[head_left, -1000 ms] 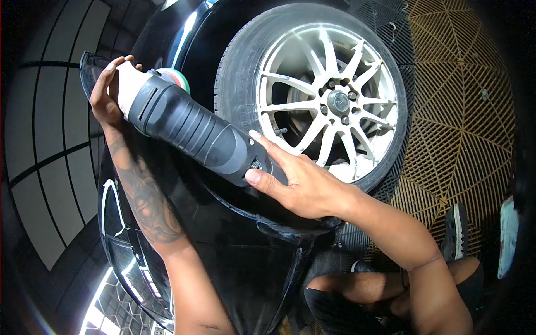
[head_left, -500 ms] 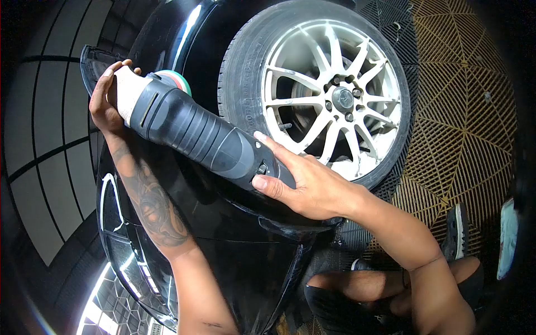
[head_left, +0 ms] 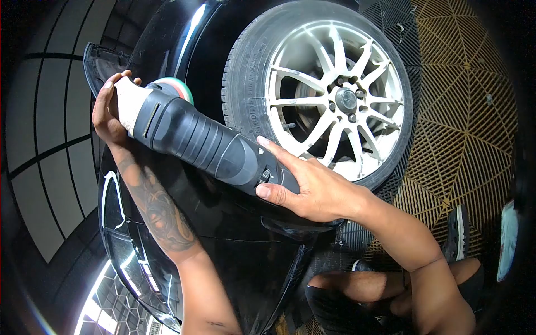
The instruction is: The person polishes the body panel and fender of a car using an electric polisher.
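Head view: black handheld polisher (head_left: 198, 137) in both hands, lying diagonally over the car's black bodywork (head_left: 223, 234), left of the wheel as seen. Pale head cover (head_left: 126, 103) at the upper-left end, rear of the body down toward the right. Foam pad (head_left: 180, 89) with green, red and white layers shows past the head's far side; pad-to-panel contact can't be confirmed from this angle.

Left hand (head_left: 109, 114): cupped round the outer end of the head cover, fingers bent over its upper edge, palm against the side. Tattooed forearm below it.

Right hand (head_left: 312, 187): wrapped on the rear of the body, index finger along the upper side, thumb on the near side just beside the speed dial (head_left: 264, 176). Remaining fingers hidden under the hand, can't tell how they sit.

Wheel next to the tool: black tyre (head_left: 240, 84), white multi-spoke rim (head_left: 329, 139), dark centre cap (head_left: 346, 99) ringed by lug nuts. Right index fingertip overlaps the tyre's edge in view; touch can't be judged.

Headlight (head_left: 120, 240) lower left. Black and yellowish grid floor tiles (head_left: 460, 111) right of the wheel, dark shoe (head_left: 458, 231) on them, bent leg (head_left: 357, 286) nearby.
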